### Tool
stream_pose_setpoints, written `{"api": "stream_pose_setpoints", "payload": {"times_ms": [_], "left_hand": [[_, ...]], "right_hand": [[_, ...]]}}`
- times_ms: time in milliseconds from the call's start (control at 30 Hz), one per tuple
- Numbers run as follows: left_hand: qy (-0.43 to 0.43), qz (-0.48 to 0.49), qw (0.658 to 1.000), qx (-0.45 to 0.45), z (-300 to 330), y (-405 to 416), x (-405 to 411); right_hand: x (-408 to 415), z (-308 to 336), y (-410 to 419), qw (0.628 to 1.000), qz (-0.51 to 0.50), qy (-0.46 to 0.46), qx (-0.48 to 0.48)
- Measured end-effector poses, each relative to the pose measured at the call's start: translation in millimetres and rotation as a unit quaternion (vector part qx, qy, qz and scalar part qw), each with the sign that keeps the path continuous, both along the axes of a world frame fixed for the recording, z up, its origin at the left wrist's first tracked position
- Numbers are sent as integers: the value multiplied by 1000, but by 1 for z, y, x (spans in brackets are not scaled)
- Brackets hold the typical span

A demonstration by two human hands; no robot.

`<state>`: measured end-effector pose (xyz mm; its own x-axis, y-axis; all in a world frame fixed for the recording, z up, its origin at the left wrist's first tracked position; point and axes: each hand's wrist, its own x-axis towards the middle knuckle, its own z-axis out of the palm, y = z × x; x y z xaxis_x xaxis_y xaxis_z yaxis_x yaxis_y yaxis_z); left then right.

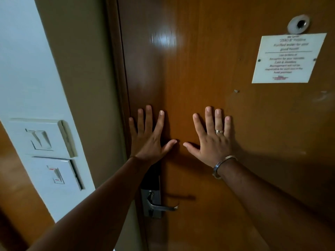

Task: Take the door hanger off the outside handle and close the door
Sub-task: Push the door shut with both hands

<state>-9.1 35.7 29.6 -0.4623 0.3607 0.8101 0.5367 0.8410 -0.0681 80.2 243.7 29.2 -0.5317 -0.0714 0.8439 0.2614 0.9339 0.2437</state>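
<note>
The brown wooden door [208, 69] fills the view, seen from its inner side, and its left edge lies against the frame [119, 87]. My left hand [147, 136] is pressed flat on the door near that edge, fingers spread and empty. My right hand [213, 138] lies flat beside it, fingers spread, with a ring and a wrist bangle. Below my left hand is the silver inside lever handle [159, 205] on its lock plate. No door hanger is in view, and the outside handle is hidden behind the door.
A white notice card [288, 58] is fixed to the door at upper right, under a round peephole [299, 24]. On the white wall at left sit two switch plates [45, 140] [56, 174], one above the other.
</note>
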Motion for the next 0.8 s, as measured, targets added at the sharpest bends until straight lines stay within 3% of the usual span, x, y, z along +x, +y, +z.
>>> {"api": "stream_pose_setpoints", "payload": {"times_ms": [367, 800], "left_hand": [[40, -18, 999, -4, -2, 13, -36], [7, -30, 999, -9, 0, 23, -51]], "right_hand": [[-23, 0, 8, 1000, -27, 10, 1], [-37, 0, 10, 998, -55, -1, -7]]}}
